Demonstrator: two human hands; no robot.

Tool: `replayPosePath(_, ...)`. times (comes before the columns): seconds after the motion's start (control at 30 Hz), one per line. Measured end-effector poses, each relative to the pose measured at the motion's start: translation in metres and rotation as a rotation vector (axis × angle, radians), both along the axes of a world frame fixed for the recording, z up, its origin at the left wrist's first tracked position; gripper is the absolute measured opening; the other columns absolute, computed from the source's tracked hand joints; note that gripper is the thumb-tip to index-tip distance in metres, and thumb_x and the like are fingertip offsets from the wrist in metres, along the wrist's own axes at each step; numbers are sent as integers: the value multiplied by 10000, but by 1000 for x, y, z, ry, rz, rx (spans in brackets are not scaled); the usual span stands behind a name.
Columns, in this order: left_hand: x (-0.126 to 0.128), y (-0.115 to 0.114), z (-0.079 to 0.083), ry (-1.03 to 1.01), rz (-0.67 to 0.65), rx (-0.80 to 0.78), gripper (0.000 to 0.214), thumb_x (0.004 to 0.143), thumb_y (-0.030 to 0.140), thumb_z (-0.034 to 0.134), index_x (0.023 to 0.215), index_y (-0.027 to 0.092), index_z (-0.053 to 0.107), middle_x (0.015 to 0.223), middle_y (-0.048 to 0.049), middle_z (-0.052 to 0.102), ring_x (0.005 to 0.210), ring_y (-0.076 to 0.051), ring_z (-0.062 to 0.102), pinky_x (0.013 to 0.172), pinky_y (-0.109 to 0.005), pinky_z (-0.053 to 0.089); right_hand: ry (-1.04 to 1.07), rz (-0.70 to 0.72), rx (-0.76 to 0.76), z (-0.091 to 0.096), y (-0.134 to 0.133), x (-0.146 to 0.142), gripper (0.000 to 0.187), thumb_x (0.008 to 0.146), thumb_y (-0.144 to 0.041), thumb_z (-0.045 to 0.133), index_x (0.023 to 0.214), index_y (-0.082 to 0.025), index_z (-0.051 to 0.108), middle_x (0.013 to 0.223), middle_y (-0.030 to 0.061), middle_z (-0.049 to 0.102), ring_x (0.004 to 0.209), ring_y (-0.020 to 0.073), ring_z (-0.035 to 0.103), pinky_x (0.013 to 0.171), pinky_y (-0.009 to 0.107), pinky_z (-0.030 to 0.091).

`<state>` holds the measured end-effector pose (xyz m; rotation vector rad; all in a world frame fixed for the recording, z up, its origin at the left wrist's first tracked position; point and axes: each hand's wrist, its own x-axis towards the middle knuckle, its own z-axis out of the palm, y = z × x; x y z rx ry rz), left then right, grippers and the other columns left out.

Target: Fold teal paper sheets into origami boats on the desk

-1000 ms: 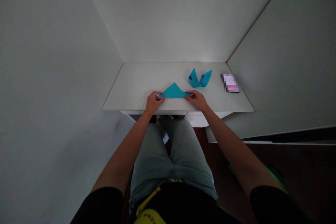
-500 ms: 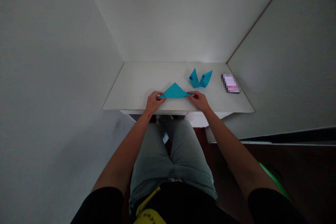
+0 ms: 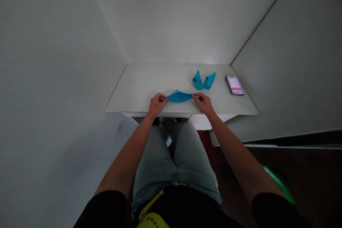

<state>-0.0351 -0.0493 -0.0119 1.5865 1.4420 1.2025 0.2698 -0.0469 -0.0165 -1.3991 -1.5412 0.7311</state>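
Observation:
A folded sheet of blue paper (image 3: 179, 97) is stretched between my two hands above the front half of a white tabletop (image 3: 139, 85). My left hand (image 3: 158, 103) pinches its left tip, and my right hand (image 3: 202, 102) pinches the right tip, both between thumb and fingers. The paper is wide in the middle and tapers to a point at each side, with a low peak at the back. Behind my right hand stands a second blue paper piece (image 3: 204, 81), folded into two upturned points.
A phone (image 3: 235, 85), its screen blurred out, lies at the right end of the table. Walls (image 3: 176, 17) close in the back and both sides. Below the front edge is a white drawer (image 3: 200, 123). Something green (image 3: 279, 184) rests on the dark floor at lower right.
The folded paper has tilted: its tall triangle shape now looks lower, and a darker face bulges toward me. Both hands keep their pinch with hardly any shift in place.

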Motion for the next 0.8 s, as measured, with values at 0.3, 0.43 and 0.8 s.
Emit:
replayPosePath(0.3, 3, -4, 6, 197, -91, 49, 253, 897, 443, 768, 800, 216, 715, 727, 12, 683, 659, -153, 611, 661, -293, 472, -84, 67, 213, 3, 5, -26, 365, 990, -539, 653, 1142, -238, 794, 1034, 79, 769, 751, 199, 642, 695, 357, 538)
replayPosePath(0.43, 3, -4, 7, 297, -195, 156, 260, 922, 438, 783, 772, 225, 772, 905, -42, 740, 818, -189, 679, 811, -340, 522, -252, 210, 309, 5, 7, -49, 294, 1040, -407, 623, 1240, -267, 786, 1171, 91, 783, 991, 262, 685, 914, 443, 543)
replayPosePath(0.8, 7, -5, 4, 506, 25, 208, 690, 735, 355, 957, 1325, 199, 635, 1395, -155, 618, 1302, -353, 571, 1104, -476, 445, -659, 361, 316, 1, -4, -48, 424, 1038, -368, 636, 1459, -343, 684, 1622, 65, 571, 1437, 369, 470, 1125, 552, 410)
